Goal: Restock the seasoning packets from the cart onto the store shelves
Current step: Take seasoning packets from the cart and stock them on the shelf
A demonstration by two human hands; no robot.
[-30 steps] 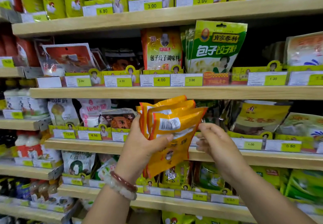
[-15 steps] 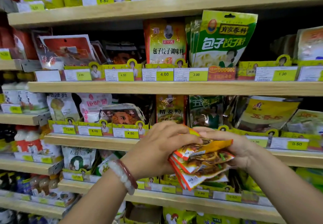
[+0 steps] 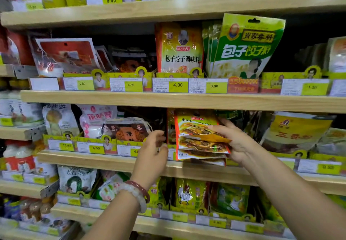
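the right hand (image 3: 237, 142) gripped a fanned stack of seasoning packets (image 3: 200, 138), fingers over the top edge and thumb hidden behind, and held it at the mouth of the slot on the middle shelf (image 3: 187, 168), in front of matching packets already standing there. the left hand (image 3: 153, 151) was at the slot's left edge with fingers loosely curled, holding nothing; whether it touched the divider could not be told. no cart was in view.

to do this step well, the stack probably needed squaring up first, since the packets were splayed and one lower corner hung below the shelf lip. the free hand could press the standing packets back to open a gap, and the new ones should go in upright, faces forward, behind the yellow price tags (image 3: 129, 150).

the packets were flat, glossy plastic pouches, orange and red with food printed on them, thin and slippery-looking, likely to slide against each other. neighbouring pouches looked soft and crinkled, some leaning. the large green bag (image 3: 245, 47) above stood stiffer, with a punched hang hole. the shelves were pale wood with square front edges.
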